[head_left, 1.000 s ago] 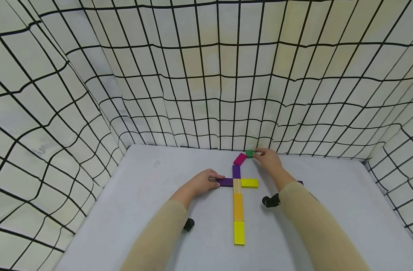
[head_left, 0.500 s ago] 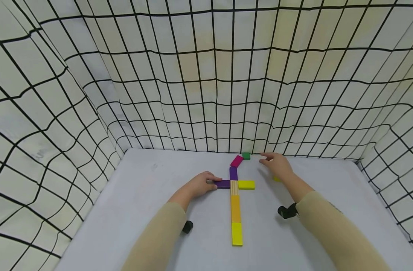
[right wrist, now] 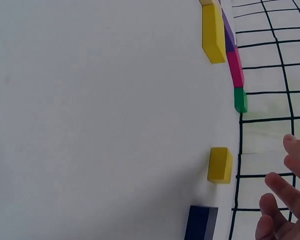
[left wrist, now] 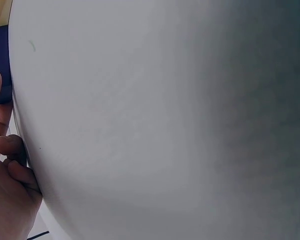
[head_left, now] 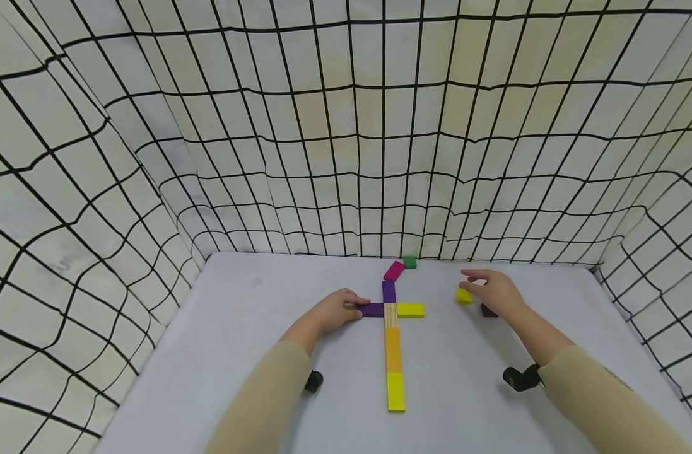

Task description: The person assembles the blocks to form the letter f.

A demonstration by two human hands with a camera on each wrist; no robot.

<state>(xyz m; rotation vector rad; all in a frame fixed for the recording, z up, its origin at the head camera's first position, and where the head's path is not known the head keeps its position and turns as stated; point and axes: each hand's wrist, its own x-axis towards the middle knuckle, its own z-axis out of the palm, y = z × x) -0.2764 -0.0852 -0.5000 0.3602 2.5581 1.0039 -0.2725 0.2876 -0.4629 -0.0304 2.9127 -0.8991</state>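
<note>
In the head view my left hand [head_left: 333, 311] pinches the outer end of a dark purple block [head_left: 371, 309] between thumb and fingers. The left wrist view shows the thumb along the purple block [left wrist: 3, 65] and a finger at its end. That block meets a wood-striped block [head_left: 390, 315], with a yellow block [head_left: 410, 309] on the other side. My right hand [head_left: 496, 292] holds nothing; its fingers reach out near a small yellow block [head_left: 463, 296]. A dark block [head_left: 489, 311] lies partly behind the right hand; the right wrist view shows this dark block [right wrist: 201, 223] beside the small yellow block [right wrist: 220, 165].
Above the striped block run a purple block [head_left: 388, 292], a magenta block [head_left: 394, 271] and a green block [head_left: 410, 262]. Below it lie an orange block [head_left: 393, 350] and a long yellow block [head_left: 395, 392]. Black netting [head_left: 357, 170] stands behind the white table [head_left: 266, 284].
My right hand has let go of the green block and moved right, towards the small yellow block. The left hand stays at the dark purple block.
</note>
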